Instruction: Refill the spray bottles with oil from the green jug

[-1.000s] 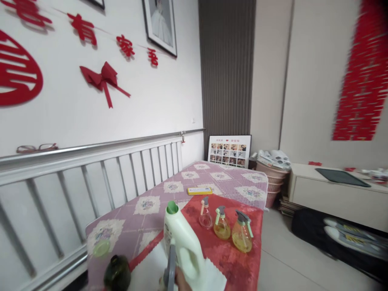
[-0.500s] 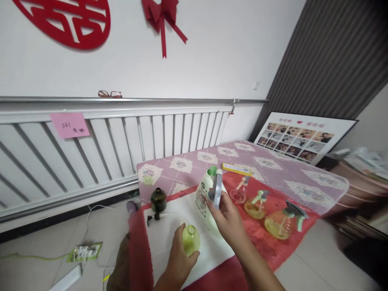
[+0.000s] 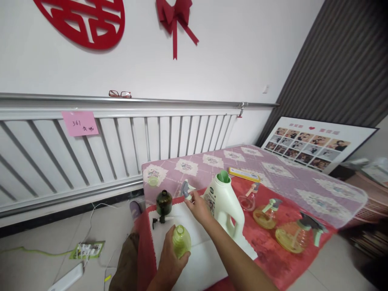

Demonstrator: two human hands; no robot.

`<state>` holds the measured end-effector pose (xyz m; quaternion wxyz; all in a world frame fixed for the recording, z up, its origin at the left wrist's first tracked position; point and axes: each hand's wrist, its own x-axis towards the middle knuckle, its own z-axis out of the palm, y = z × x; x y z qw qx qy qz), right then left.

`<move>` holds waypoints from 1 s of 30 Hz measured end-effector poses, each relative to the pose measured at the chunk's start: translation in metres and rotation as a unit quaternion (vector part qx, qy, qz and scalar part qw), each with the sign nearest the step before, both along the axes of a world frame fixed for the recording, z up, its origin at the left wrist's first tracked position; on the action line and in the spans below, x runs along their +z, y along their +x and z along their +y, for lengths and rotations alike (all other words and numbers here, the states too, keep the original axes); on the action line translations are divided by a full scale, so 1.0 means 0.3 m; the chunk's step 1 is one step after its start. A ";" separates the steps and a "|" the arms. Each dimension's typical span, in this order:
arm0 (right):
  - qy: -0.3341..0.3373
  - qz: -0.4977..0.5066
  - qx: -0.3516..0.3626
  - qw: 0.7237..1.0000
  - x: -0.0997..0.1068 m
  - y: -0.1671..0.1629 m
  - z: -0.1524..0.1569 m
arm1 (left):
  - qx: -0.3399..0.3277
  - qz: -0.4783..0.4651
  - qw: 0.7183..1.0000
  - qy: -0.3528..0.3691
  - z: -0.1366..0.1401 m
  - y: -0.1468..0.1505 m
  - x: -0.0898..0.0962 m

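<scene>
My left hand (image 3: 171, 256) is wrapped around a yellow-green ribbed bottle (image 3: 182, 241) with an uncapped neck. Pinched in the fingers of my right hand (image 3: 198, 207) is a grey and white trigger spray head (image 3: 185, 190), apart from the bottle and above it. Just right of that hand stands a white detergent jug (image 3: 227, 198) with a green spout, uncapped. A dark green bottle (image 3: 164, 202) with an open neck stands at the left, and a black pump head (image 3: 162, 220) lies in front of it.
Three spray bottles with trigger heads stand right of the jug: a clear pinkish one (image 3: 247, 202), and two with yellow liquid (image 3: 265, 218) (image 3: 292, 238). Behind the jug lies a yellow-edged box (image 3: 244, 174). A green cap (image 3: 153, 181) rests on the patterned tablecloth (image 3: 212, 160).
My right hand has moved left with the spray head, away from the front of the jug and toward the dark bottle. My left hand still holds the yellow-green bottle. The view has shifted slightly.
</scene>
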<state>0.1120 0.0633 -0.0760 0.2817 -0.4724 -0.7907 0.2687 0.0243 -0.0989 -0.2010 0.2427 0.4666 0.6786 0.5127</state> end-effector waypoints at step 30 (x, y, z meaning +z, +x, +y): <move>0.249 0.073 -0.044 0.965 -0.061 0.346 -0.242 | 0.002 0.052 0.999 0.010 0.003 0.007 -0.145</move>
